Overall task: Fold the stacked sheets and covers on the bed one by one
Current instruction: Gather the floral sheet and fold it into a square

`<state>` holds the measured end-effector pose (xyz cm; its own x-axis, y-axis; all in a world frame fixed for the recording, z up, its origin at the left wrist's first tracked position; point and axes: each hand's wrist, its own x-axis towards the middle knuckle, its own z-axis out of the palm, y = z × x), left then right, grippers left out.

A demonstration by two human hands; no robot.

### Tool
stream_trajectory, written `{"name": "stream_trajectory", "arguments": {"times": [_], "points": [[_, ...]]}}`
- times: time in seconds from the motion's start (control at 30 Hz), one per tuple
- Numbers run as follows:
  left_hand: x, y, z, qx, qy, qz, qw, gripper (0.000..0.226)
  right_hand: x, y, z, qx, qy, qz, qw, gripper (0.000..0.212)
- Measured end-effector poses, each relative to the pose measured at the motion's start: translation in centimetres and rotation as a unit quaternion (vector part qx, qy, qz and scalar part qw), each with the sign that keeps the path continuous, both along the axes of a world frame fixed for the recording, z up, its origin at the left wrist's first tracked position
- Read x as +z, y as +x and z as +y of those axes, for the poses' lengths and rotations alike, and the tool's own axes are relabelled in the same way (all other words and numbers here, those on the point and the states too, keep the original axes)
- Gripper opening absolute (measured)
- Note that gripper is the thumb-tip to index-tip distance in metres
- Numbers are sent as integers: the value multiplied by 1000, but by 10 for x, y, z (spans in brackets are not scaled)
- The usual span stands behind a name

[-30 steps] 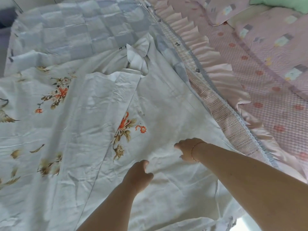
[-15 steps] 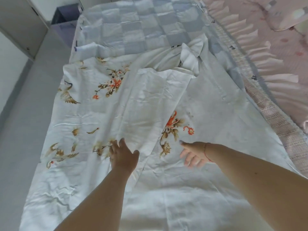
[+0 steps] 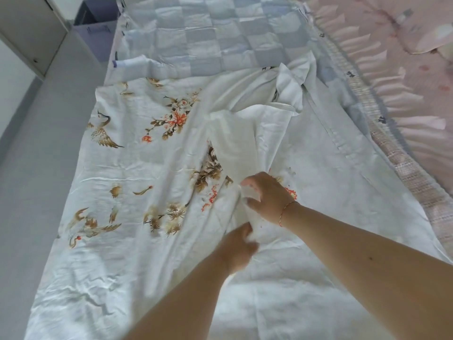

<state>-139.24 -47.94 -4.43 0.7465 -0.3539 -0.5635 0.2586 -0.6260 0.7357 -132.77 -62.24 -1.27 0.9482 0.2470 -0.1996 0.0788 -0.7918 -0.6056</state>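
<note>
— Where is the sheet you are folding?

— The white floral sheet [image 3: 137,153] lies spread across the bed, its far edge overlapping the blue checked quilt [image 3: 215,33]. A plain white flap of the sheet is pulled up into a ridge near the sheet's middle.

— What are your hands doing?

— My right hand [image 3: 267,197] pinches that raised ridge of the sheet, thumb and fingers closed on the cloth; a thin red thread circles its wrist. My left hand [image 3: 239,249] sits just nearer me along the same ridge, fingers curled into the fabric, though it is blurred.

— And beside the sheet?

— On the sheet's right runs a pink ruffled cover [image 3: 402,99]; on its left, grey floor [image 3: 36,168] and a dark box [image 3: 98,33] beyond the quilt's corner.
</note>
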Motion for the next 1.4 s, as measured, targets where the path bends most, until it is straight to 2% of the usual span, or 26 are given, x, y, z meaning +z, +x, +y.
{"name": "stream_trajectory", "arguments": {"times": [0.07, 0.13, 0.2, 0.23, 0.3, 0.37, 0.43, 0.53, 0.57, 0.63, 0.7, 0.77, 0.8, 0.87, 0.93, 0.97, 1.0, 1.07, 1.1, 1.17, 1.2, 1.27, 1.4], "points": [[1, -21, -21, -77, -19, 15, 997, 50, 7, 2, 4, 54, -50, -21, 997, 40], [1, -41, -37, -132, -5, 32, 991, 50, 5, -1, 0, 115, -172, 34, 978, 44], [3, -58, -48, -171, 12, 41, 984, 39, -5, -9, -12, 159, -291, 119, 936, 48], [4, -64, -52, -181, 16, 42, 982, 29, -11, -15, -20, 159, -321, 155, 921, 50], [3, -74, -59, -202, 16, 32, 979, 10, -23, -28, -34, 120, -324, 190, 919, 57], [-2, -85, -65, -238, 23, 24, 971, 24, -33, -38, -44, 64, -306, 186, 931, 64], [-10, -98, -68, -275, 29, 27, 961, 19, -40, -45, -47, 1, -280, 198, 939, 63], [-23, -109, -67, -299, 25, 51, 953, 14, -44, -49, -54, -52, -234, 229, 943, 35], [-27, -110, -65, -297, 22, 64, 953, 20, -42, -51, -57, -63, -220, 244, 942, 25], [-31, -105, -65, -235, -4, 83, 968, 20, -42, -57, -65, -107, -166, 281, 939, 20], [-31, -89, -65, -43, -30, 89, 995, 21, -44, -63, -71, -158, -97, 300, 936, 23], [-30, -62, -65, 166, -92, 96, 977, 19, -47, -69, -78, -215, -19, 299, 929, 26], [-29, -47, -67, 222, -136, 107, 960, 14, -48, -71, -82, -238, 22, 302, 923, 27], [-25, -15, -73, 284, -210, 127, 927, 18, -50, -76, -89, -248, 65, 311, 915, 27], [-24, 11, -85, 336, -241, 146, 899, 27, -56, -81, -96, -212, 67, 326, 919, 17], [-27, 21, -92, 352, -227, 136, 898, 27, -58, -84, -99, -200, 82, 335, 917, 13], [-30, 29, -99, 350, -189, 98, 912, 31, -60, -87, -104, -196, 115, 338, 913, 17], [-27, 38, -120, 250, -91, -13, 964, 51, -58, -87, -122, -252, 233, 313, 885, 22], [-21, 38, -128, 197, -69, -50, 977, 58, -53, -83, -128, -301, 309, 287, 855, 16], [-6, 29, -155, 115, -93, -57, 987, 66, -36, -73, -153, -397, 437, 228, 774, 9], [-2, 22, -167, 82, -106, -54, 990, 68, -27, -67, -166, -428, 463, 207, 748, 13], [8, 7, -190, -30, -88, -73, 993, 68, -16, -60, -196, -457, 443, 198, 745, 32], [4, -15, -226, -205, -35, -93, 974, 70, -11, -66, -236, -453, 327, 236, 795, 53]]}}
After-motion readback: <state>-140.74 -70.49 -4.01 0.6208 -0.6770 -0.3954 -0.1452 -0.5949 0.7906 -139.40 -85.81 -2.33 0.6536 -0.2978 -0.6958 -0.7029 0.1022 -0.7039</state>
